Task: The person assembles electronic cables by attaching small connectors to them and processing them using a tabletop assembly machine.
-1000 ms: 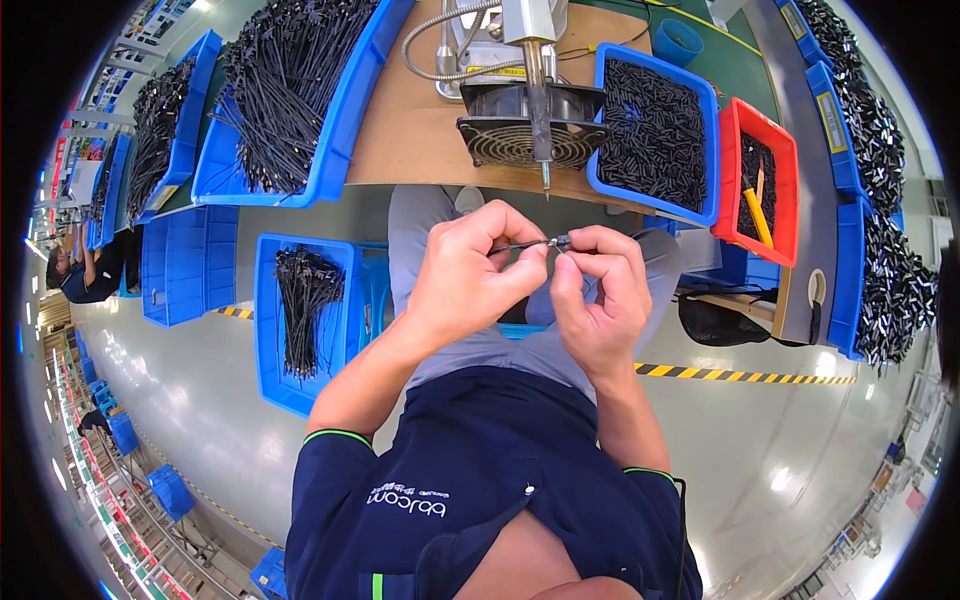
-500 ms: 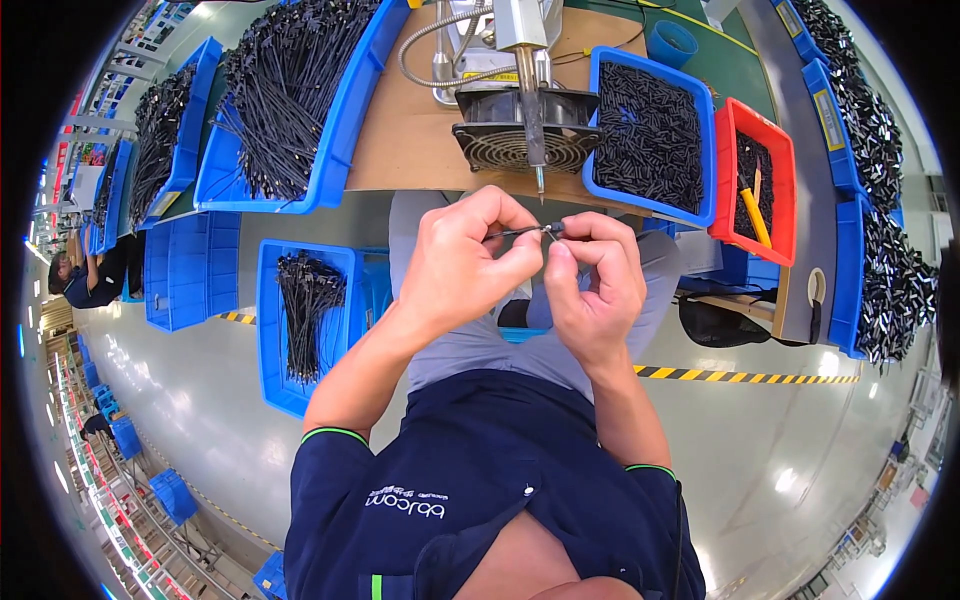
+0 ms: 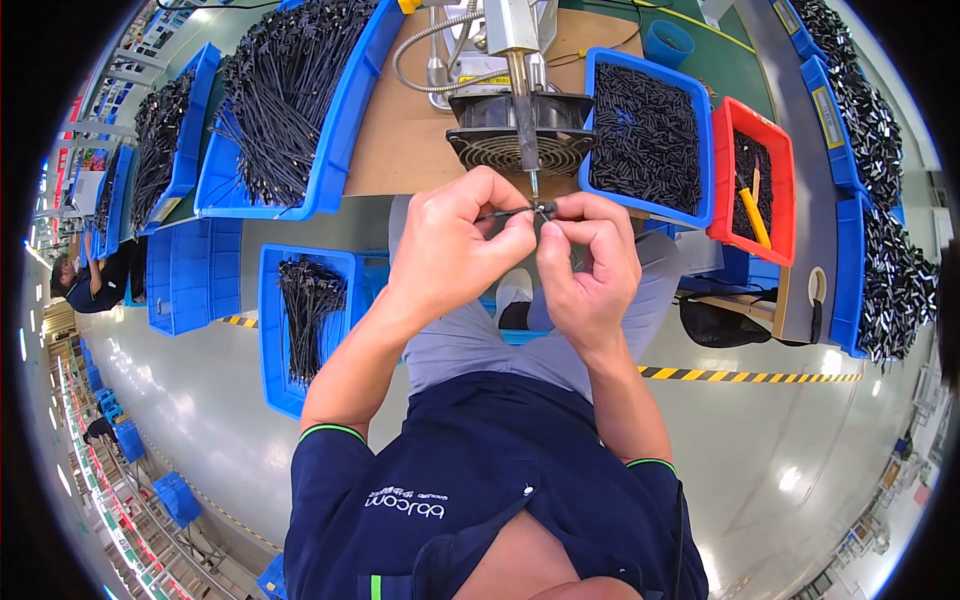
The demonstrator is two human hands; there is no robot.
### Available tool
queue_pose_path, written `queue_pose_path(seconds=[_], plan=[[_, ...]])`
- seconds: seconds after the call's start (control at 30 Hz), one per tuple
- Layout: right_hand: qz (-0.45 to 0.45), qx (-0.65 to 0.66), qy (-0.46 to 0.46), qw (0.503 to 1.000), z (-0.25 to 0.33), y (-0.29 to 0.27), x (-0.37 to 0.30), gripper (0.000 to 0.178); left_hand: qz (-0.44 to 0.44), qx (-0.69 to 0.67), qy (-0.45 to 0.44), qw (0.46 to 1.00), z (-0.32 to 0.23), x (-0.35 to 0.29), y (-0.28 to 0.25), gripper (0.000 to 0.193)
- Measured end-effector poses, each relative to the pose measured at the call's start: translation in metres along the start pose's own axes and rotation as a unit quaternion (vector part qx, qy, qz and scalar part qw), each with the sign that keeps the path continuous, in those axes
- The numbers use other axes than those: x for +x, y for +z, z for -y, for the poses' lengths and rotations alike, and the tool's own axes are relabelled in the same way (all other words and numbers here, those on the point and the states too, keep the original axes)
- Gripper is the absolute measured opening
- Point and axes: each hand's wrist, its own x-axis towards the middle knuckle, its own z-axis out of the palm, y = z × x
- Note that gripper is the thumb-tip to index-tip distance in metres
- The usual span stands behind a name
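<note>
Under the bench's edge both my hands are closed in a pinch. My left hand (image 3: 455, 240) grips a short black cable (image 3: 503, 213) between thumb and forefinger. Fingers of my right hand (image 3: 595, 255) hold a small black cylindrical piece (image 3: 550, 208) against the cable's end. A thin pale strand shows there, too small to name. The metal tip of a soldering iron (image 3: 534, 180) in a fixed stand points down at this joint and appears to touch it. Behind the iron sits a black fan (image 3: 520, 150) with a round grille.
Blue bins of black cables (image 3: 345, 135) stand at left; one lower bin (image 3: 268, 340) holds a cable bundle. Right of the fan are a blue tray (image 3: 708, 150) of black tubes and a red tray (image 3: 790, 190) with a yellow-handled tool (image 3: 755, 218). Another person (image 3: 95, 285) is far left.
Both hands have moved slightly up, bringing the cable end and black piece from below the iron's tip to right at it. The grips look the same.
</note>
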Motion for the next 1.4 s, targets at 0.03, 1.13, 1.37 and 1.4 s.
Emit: queue_pose_path(seconds=[0.03, 1.13, 1.37, 1.4], plan=[[0.0, 0.0, 0.0, 1.0, -0.001, 0.0, 0.001, 0.015, -0.004, -0.002, 0.0, 1.0, 0.0, 0.001, 0.0, 0.008], [-0.009, -0.019, -0.029, 0.999, 0.005, 0.001, 0.005, 0.015, -0.008, 0.021, -0.005, 1.0, -0.008, 0.002, -0.005, 0.014], [-0.006, -0.02, -0.022, 1.0, 0.005, -0.003, -0.004, 0.016, 0.002, 0.006, -0.013, 1.0, -0.004, -0.006, 0.0, 0.014], [-0.006, -0.019, -0.021, 1.0, 0.005, -0.004, -0.006, 0.016, 0.003, 0.005, -0.013, 1.0, -0.003, -0.008, 0.0, 0.014]])
